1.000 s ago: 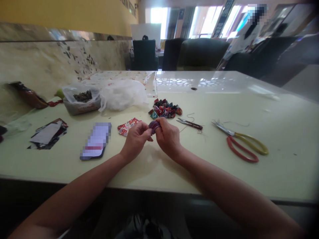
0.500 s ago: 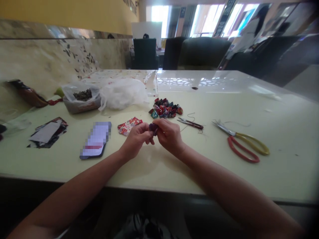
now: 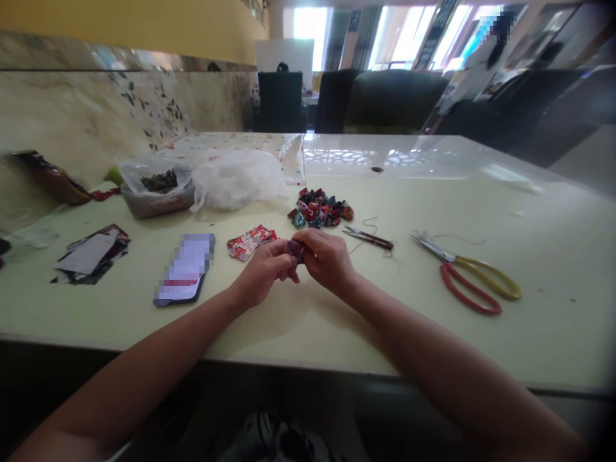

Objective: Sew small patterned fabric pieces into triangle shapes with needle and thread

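Between my two hands is a small piece of dark purple fabric (image 3: 295, 251), pinched above the table's near side. My left hand (image 3: 269, 266) grips its left side between thumb and fingers. On the other side, my right hand (image 3: 330, 258) is closed on the same piece; its fingertips are partly hidden. Just beyond the hands lies a pile of small folded patterned fabric pieces (image 3: 320, 208). Red floral fabric pieces (image 3: 250, 242) lie flat by my left hand. Thread snips (image 3: 369, 238) with loose thread around them are right of my right hand.
Large scissors (image 3: 455, 260) with red and yellow handles lie at right. A phone (image 3: 185, 269) and dark fabric scraps (image 3: 91, 255) are at left. Behind them stand a bag-lined tub (image 3: 156, 202), a white plastic bag (image 3: 238, 179) and a brown bottle (image 3: 52, 179). A person (image 3: 474, 70) is beyond the table.
The fabric has turned slightly between my fingers, and more of it shows. Both hands stay in nearly the same place. The objects on the table have not moved.
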Available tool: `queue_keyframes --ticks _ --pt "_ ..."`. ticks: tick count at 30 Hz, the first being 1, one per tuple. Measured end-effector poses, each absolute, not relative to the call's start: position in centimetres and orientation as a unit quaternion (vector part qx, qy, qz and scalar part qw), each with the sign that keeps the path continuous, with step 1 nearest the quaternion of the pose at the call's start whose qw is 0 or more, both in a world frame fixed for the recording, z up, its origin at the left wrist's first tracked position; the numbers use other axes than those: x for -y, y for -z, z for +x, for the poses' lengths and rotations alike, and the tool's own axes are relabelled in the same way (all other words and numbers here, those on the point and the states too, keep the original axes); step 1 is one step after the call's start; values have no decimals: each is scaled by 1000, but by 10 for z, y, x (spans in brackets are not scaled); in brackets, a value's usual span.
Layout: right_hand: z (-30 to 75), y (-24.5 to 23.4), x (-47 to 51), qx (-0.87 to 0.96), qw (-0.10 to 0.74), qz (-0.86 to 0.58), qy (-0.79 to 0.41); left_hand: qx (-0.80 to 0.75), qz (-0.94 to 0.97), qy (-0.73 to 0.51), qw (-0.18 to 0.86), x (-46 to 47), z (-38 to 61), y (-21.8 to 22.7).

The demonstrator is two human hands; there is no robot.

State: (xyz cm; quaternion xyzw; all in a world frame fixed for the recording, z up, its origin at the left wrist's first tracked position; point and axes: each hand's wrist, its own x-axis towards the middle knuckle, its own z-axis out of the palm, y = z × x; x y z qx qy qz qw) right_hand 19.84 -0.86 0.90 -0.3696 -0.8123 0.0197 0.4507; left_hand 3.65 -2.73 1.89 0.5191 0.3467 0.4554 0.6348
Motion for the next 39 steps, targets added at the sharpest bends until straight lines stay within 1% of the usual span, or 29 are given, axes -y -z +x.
queue_keyframes --ticks 3,6,12,15,19,25,39 --pt "195 -7 14 779 442 -440 70 -344 535 -444 632 27 35 -18" --pt "191 -6 17 760 450 -460 96 -339 542 -444 628 27 34 -19" --pt "191 -7 17 748 462 -476 28 -335 553 -490 584 31 38 -22" --pt "195 -7 14 742 465 -483 12 -337 545 -523 561 32 39 -23" --pt "196 -7 13 742 467 -482 1 -349 574 -563 481 32 38 -24" --pt "194 -6 13 744 462 -482 -19 -358 634 -562 393 34 37 -23" --pt "191 -8 16 757 448 -473 -45 -337 706 -567 257 30 34 -16"
